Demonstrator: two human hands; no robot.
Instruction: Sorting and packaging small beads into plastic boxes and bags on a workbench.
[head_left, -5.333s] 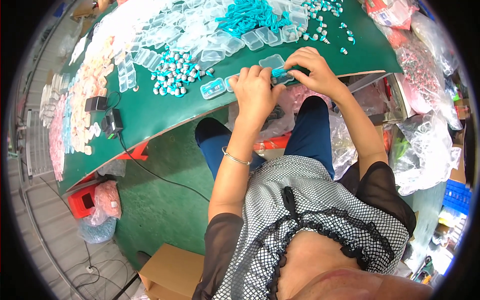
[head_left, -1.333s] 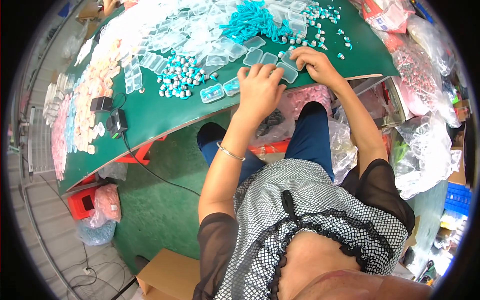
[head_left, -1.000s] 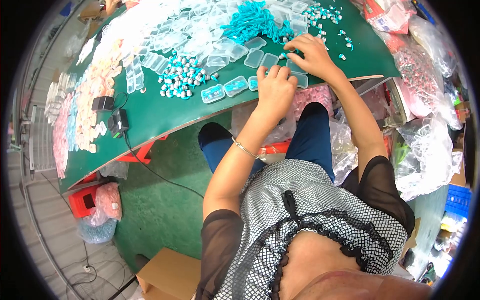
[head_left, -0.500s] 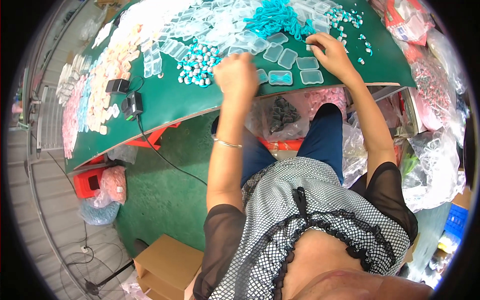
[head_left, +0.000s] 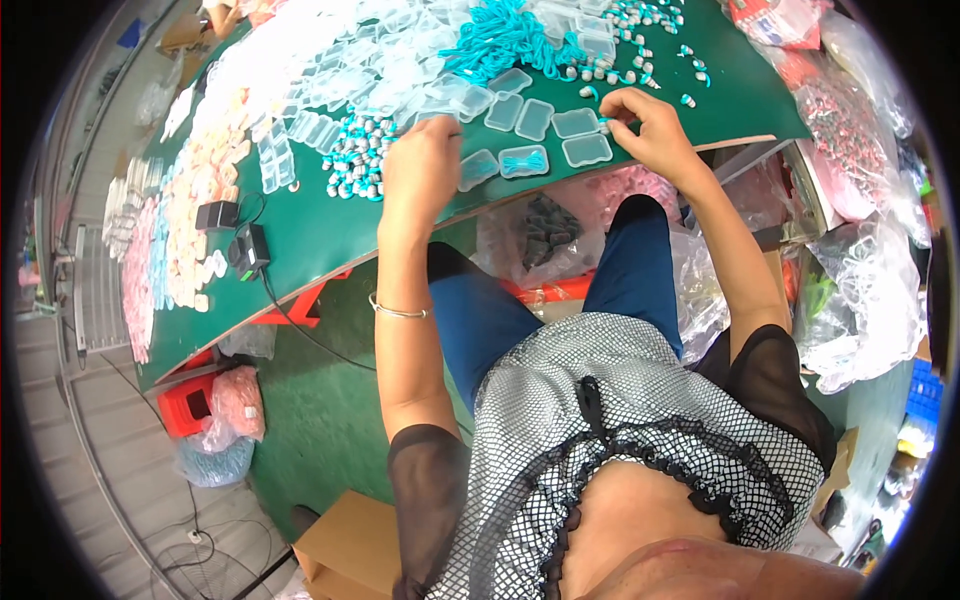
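My left hand (head_left: pixel 424 165) is closed with its fingers curled down, beside a heap of small grey-and-white striped pieces with turquoise ends (head_left: pixel 352 160). What its fingertips hold, if anything, is hidden. Thumb and forefinger of my right hand (head_left: pixel 648 132) pinch together at a small whitish-and-turquoise piece, right by the open clear plastic cases (head_left: pixel 577 123). Between the hands, a clear case with turquoise cord in it (head_left: pixel 524 161) lies near the table edge, next to another clear case (head_left: pixel 479 169). A tangled bundle of turquoise cords (head_left: pixel 500 42) lies beyond them.
Many clear cases (head_left: pixel 400 60) cover the far part of the green table (head_left: pixel 310 235). More striped pieces (head_left: pixel 615 75) are scattered at the far right. Peach-coloured pieces (head_left: pixel 195 200) and black adapters with a cable (head_left: pixel 248 250) lie at left. Filled plastic bags (head_left: pixel 850 150) line the right side.
The view has shifted slightly, with the table things now further left. My left hand has moved left towards the heap of striped pieces. My right hand stays beside the open cases.
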